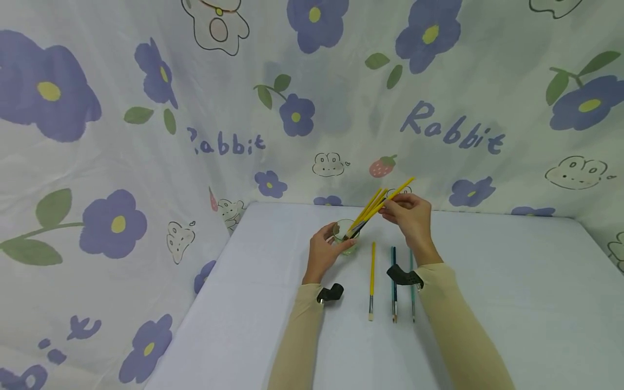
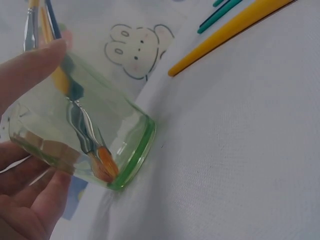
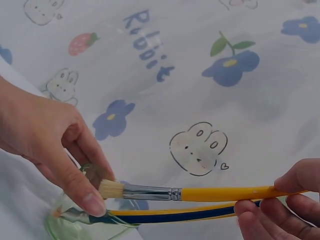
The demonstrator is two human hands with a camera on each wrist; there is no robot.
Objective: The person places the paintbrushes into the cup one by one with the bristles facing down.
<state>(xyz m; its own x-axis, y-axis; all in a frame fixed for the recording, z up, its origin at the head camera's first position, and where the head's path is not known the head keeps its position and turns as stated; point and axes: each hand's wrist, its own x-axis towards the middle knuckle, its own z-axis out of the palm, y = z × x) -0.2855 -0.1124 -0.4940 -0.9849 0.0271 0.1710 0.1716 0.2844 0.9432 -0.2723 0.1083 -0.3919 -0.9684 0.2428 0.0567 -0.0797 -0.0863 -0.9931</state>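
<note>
With several brushes already standing in the glass cup steadied by the left hand, the right hand pinches a yellow brush at the rim, while three brushes remain on the counter.

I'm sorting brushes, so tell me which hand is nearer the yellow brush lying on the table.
Left. The left hand grips the glass just beside the yellow brush; the right hand is raised farther back.
</note>
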